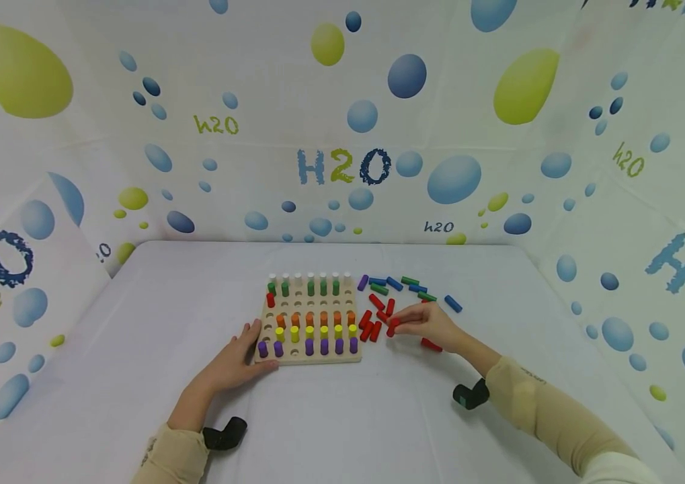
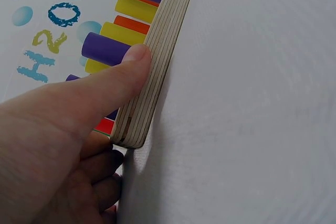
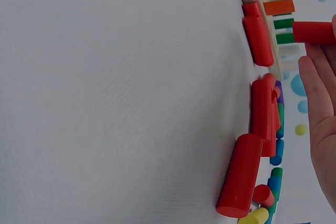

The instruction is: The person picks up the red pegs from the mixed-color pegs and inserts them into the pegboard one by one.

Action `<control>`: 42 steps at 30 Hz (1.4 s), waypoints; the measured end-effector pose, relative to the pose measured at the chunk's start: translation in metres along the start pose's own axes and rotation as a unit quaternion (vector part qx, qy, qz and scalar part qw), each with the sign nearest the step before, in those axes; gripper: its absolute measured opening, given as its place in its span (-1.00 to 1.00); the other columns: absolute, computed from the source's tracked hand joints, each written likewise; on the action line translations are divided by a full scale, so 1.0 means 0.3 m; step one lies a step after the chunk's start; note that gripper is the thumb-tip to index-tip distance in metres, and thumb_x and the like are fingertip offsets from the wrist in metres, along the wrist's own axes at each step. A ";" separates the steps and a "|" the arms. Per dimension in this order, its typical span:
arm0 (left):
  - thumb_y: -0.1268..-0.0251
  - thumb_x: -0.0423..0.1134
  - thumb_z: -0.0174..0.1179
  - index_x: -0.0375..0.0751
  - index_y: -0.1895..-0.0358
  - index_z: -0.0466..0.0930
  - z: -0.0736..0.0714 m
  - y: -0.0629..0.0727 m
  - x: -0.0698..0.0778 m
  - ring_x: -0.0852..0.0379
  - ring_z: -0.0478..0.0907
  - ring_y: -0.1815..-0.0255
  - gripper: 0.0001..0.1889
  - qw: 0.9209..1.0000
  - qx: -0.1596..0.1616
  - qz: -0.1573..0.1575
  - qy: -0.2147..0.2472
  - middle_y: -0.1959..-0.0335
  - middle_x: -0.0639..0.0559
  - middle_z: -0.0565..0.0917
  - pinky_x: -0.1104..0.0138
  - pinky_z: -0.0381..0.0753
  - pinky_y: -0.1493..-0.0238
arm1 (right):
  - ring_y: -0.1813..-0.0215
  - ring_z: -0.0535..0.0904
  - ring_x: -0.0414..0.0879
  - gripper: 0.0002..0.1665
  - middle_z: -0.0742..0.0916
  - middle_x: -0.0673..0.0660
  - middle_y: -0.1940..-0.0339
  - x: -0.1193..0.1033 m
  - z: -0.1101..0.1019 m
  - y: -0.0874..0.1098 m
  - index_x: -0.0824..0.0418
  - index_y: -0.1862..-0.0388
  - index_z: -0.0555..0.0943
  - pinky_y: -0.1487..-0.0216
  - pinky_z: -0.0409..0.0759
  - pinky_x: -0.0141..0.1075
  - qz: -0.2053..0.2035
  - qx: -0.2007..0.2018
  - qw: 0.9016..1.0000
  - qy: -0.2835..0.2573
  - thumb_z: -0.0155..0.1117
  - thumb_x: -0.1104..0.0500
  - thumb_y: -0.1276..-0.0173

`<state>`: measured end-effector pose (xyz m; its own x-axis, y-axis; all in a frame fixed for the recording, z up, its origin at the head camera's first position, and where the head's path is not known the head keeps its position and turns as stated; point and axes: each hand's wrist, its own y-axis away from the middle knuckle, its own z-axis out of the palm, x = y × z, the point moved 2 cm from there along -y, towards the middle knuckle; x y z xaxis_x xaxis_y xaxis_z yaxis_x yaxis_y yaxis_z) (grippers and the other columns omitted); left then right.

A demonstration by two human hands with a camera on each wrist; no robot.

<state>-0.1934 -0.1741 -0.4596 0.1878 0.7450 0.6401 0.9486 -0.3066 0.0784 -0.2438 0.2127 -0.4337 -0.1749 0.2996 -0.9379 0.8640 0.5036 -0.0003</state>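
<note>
A wooden pegboard (image 1: 312,361) lies on the table with upright pegs in colour rows: white at the back, then green, a single red one at the left, orange, yellow and purple in front. My left hand (image 1: 227,361) grips its front left corner, the thumb against the layered front edge (image 2: 164,35) beside a purple peg (image 2: 102,49). Right of the board, my right hand (image 1: 433,326) pinches a red peg (image 1: 392,328) between thumb and fingertips. That peg (image 3: 313,32) shows above the loose pegs in the right wrist view.
Several loose red pegs (image 1: 375,331) lie close to the board's right side. Behind them are scattered blue pegs (image 1: 454,304), green pegs (image 1: 410,280) and a purple peg (image 1: 363,282). Another red peg (image 1: 431,345) lies below the right hand. A patterned cloth hangs behind the table.
</note>
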 end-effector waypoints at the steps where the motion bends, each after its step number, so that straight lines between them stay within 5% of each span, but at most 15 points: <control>1: -0.06 0.17 0.22 -0.44 -0.40 -0.15 0.000 0.000 -0.001 -0.26 -0.22 -0.42 0.05 1.000 0.000 0.000 0.000 -0.41 -0.36 -0.08 -0.04 -0.24 -0.38 | 0.12 0.65 -0.06 -0.61 0.71 0.18 0.15 -0.001 -0.001 0.000 0.36 0.05 0.60 0.05 0.58 -0.32 0.000 0.000 1.000 -0.002 0.32 0.18 -0.18; 21: -0.06 0.22 0.20 -0.41 -0.40 -0.15 0.001 -0.002 -0.007 -0.24 -0.21 -0.42 0.06 1.000 0.002 -0.002 0.001 -0.40 -0.36 -0.08 -0.03 -0.24 -0.38 | 0.11 0.65 -0.03 -0.61 0.71 0.18 0.14 -0.097 0.014 -0.039 0.35 0.03 0.60 0.07 0.60 -0.30 0.014 -0.002 1.000 0.011 0.30 0.15 -0.21; 35: -0.05 0.23 0.19 -0.39 -0.41 -0.16 0.000 0.000 -0.004 -0.24 -0.22 -0.42 0.07 1.000 -0.003 -0.010 -0.001 -0.41 -0.36 -0.09 -0.03 -0.23 -0.38 | 0.16 0.65 -0.03 -0.60 0.72 0.15 0.18 -0.135 0.061 -0.152 0.28 0.05 0.62 0.05 0.58 -0.02 -0.013 -0.026 0.998 0.049 0.32 0.09 -0.19; 42: -0.05 0.23 0.19 -0.40 -0.41 -0.16 -0.006 -0.002 0.000 -0.25 -0.23 -0.42 0.07 1.000 -0.007 -0.009 -0.002 -0.40 -0.37 -0.09 -0.04 -0.23 -0.37 | 0.09 0.64 -0.07 -0.62 0.71 0.12 0.13 -0.163 0.093 -0.205 0.26 0.03 0.61 -0.03 0.55 -0.09 0.004 -0.038 0.999 0.036 0.31 0.11 -0.20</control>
<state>-0.1946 -0.1751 -0.4583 0.1710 0.7531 0.6353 0.9483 -0.3007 0.1012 -0.2751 0.1446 -0.3973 -0.2034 0.3594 -0.9108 0.8276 0.5601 0.0362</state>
